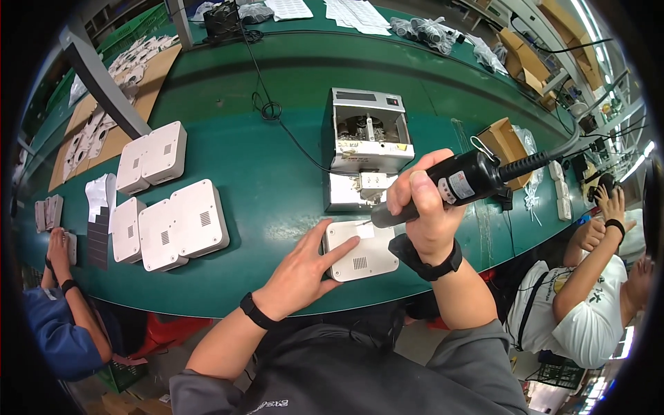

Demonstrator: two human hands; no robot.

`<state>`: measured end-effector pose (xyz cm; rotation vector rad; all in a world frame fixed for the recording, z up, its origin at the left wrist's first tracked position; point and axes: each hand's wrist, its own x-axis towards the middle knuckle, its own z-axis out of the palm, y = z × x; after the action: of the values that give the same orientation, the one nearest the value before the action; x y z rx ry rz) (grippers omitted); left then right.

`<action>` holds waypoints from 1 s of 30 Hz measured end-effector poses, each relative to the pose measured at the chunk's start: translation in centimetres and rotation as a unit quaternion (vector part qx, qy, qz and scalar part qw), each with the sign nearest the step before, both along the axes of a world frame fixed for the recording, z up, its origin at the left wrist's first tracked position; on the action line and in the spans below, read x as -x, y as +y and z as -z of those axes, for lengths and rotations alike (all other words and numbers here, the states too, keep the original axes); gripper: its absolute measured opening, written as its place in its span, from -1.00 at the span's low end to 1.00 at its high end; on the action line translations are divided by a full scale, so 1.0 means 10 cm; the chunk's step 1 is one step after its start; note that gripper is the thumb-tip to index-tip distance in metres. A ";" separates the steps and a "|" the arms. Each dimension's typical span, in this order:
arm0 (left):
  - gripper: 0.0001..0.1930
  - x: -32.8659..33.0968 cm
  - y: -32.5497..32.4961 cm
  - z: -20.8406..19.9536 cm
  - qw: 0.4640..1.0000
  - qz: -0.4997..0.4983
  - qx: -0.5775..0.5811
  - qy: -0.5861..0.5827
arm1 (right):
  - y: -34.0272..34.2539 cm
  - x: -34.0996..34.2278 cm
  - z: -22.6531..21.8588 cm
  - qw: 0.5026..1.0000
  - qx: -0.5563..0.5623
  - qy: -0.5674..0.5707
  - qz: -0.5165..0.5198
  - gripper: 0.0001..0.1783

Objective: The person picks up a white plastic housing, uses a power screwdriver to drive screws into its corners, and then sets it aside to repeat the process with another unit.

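My right hand (pixel 434 225) is wrapped round a black corded electric screwdriver (pixel 462 181), held slanting down to the left. Its thin bit points at the top edge of a white plastic case (pixel 377 259), close to a screw hole; I cannot tell whether it touches. The case lies flat near the table's front edge, with a vent grid and a small white label on its upper face. From the left, my left hand (pixel 294 273) grips the case, thumb across its top and fingers along its left side. Just beyond stands a screw feeder (pixel 370 164) with an open front.
More white cases (pixel 181 232) lie in groups at the left, with another group (pixel 153 155) behind. A black cable (pixel 294 142) runs over the green table (pixel 277 187). An open cardboard box (pixel 508 142) stands right. People work at both sides.
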<state>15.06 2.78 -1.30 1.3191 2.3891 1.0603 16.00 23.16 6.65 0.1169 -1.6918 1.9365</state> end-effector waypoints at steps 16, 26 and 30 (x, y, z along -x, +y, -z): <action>-0.20 0.12 -0.28 -0.36 0.997 -0.027 -0.068 -0.012 | 0.33 0.05 -0.49 0.994 0.038 -0.037 0.100 -0.75; -0.47 0.55 -0.95 -1.09 0.344 0.128 -0.775 -0.514 | 1.46 -0.01 0.97 0.926 0.015 -0.370 0.067 -0.58; -0.50 0.45 -0.92 -1.06 0.420 0.035 -0.754 -0.504 | 1.28 -0.16 0.93 0.881 -0.292 -0.303 0.217 -0.51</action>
<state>10.55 -6.39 9.26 0.3357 0.0003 2.8649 17.63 35.97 -2.64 -0.6574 -2.4069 1.1318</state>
